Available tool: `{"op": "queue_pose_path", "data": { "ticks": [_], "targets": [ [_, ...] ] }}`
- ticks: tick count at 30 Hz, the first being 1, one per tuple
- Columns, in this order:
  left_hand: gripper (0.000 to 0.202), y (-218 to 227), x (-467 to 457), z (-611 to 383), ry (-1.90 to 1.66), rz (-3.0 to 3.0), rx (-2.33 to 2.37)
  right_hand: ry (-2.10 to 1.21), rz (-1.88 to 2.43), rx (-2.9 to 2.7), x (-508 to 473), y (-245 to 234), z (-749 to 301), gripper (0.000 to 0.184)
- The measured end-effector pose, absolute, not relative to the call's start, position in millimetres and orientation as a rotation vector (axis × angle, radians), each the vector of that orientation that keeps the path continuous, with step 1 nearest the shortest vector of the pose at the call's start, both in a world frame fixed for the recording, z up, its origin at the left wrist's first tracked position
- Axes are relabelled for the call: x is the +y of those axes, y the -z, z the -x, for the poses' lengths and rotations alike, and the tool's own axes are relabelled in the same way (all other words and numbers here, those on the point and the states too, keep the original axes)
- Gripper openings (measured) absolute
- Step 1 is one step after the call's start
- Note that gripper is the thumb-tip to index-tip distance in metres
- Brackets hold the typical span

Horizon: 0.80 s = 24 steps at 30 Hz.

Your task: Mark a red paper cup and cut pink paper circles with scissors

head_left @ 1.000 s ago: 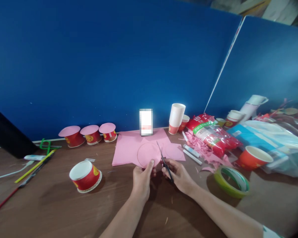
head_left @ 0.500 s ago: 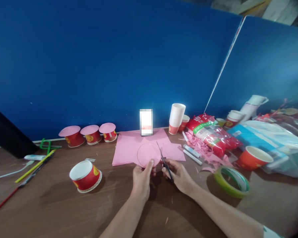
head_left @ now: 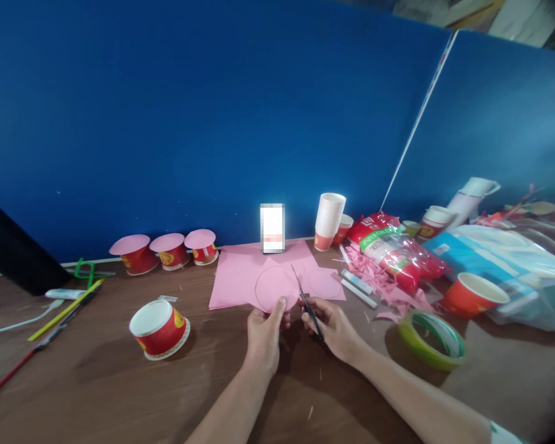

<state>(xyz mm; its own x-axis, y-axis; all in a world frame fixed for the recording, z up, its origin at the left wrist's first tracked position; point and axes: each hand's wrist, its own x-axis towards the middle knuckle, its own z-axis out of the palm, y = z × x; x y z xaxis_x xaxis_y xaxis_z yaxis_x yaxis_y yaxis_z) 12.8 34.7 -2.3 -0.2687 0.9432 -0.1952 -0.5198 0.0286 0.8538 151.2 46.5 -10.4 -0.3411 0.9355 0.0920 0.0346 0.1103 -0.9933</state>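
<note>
Between thumb and fingers, my left hand (head_left: pixel 266 339) pinches the lower edge of a round pink paper disc (head_left: pixel 276 285) with a dark outline near its rim. My right hand (head_left: pixel 333 327) is closed around a pair of scissors (head_left: pixel 311 311) with dark handles; their blades point up and lie just right of the disc. Behind the disc are flat pink paper sheets (head_left: pixel 235 271). A smaller pink piece with a circle drawn on it (head_left: pixel 324 283) lies beyond the scissors. How far apart the blades are is hard to see.
Several red cups topped with pink discs (head_left: pixel 166 251) line the wall at left. A red cut-down cup (head_left: pixel 158 328) stands nearer. On the right are stacked paper cups (head_left: pixel 329 221), pink scraps (head_left: pixel 374 280), a red package (head_left: pixel 388 250), a tape roll (head_left: pixel 431 340) and an orange cup (head_left: pixel 474 295).
</note>
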Motion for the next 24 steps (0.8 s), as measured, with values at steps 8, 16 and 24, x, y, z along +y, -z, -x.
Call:
{"op": "queue_pose_path", "data": {
  "ticks": [8,16,24],
  "targets": [
    [0.034,1.0,34.3,-13.2,-1.554,-0.538,1.043,-1.342,0.994,-1.560,45.9,9.8,-150.9,0.036],
    [0.032,1.6,34.3,-12.8,-1.520,-0.577,1.105,-1.343,0.985,-1.572,45.7,8.7,-150.3,0.036],
    [0.032,2.4,33.8,-12.4,-1.514,-0.601,1.104,-1.324,0.975,-1.587,45.3,5.4,-149.9,0.036]
  ]
}}
